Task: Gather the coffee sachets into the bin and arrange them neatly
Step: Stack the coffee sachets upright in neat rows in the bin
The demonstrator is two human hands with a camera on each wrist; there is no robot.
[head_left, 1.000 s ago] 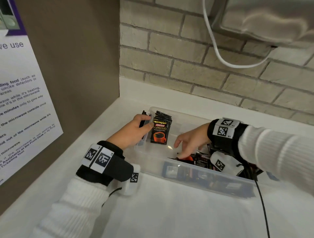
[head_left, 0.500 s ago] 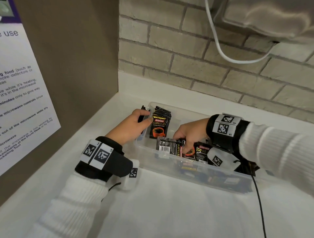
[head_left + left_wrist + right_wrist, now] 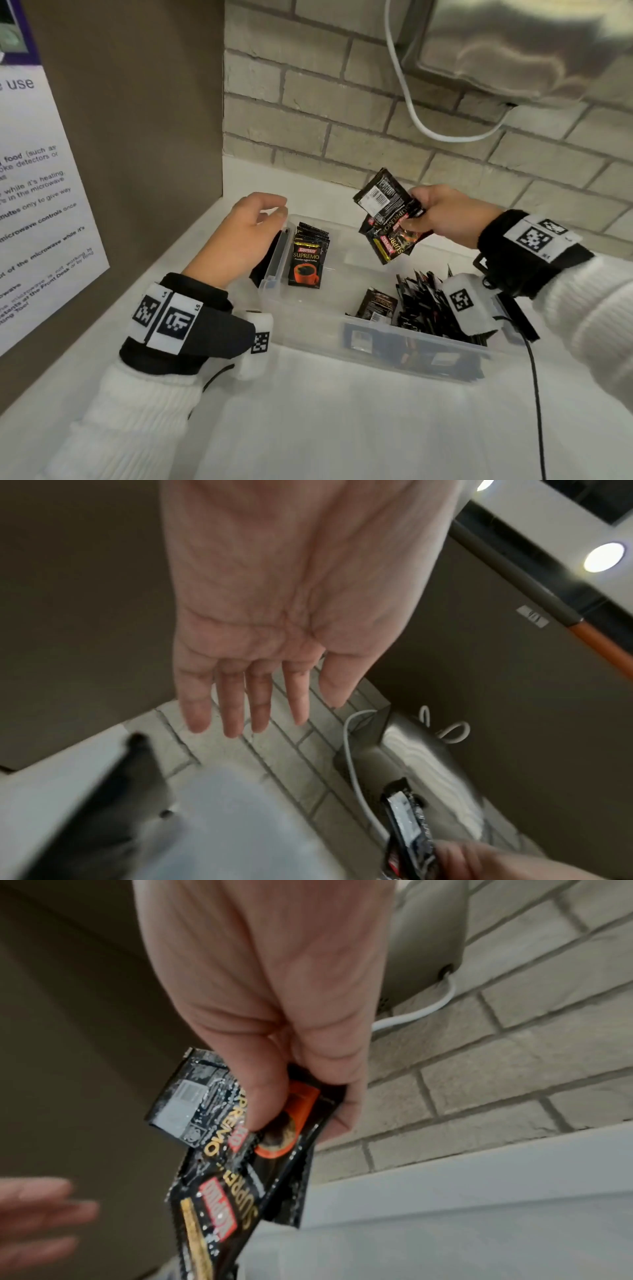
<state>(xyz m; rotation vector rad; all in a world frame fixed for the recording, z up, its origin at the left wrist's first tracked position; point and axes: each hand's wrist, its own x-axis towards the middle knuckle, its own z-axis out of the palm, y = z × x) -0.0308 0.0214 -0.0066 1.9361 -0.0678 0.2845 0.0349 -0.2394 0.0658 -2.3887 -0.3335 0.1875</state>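
Up out of the clear bin (image 3: 308,318) has come the right hand (image 3: 442,219), now pinching a fan of sachets (image 3: 387,212) above it. Her left hand (image 3: 246,233), off the upright stack (image 3: 308,260), is hovering with fingers relaxed and nothing in them.

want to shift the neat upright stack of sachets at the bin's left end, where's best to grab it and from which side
Pinch the stack across its top edges, coming straight down from above. The sachets stand upright, front to back, against the bin's left wall, so only their tops and the front face are free. The empty left hand hovers right beside it; the right hand holds other sachets.
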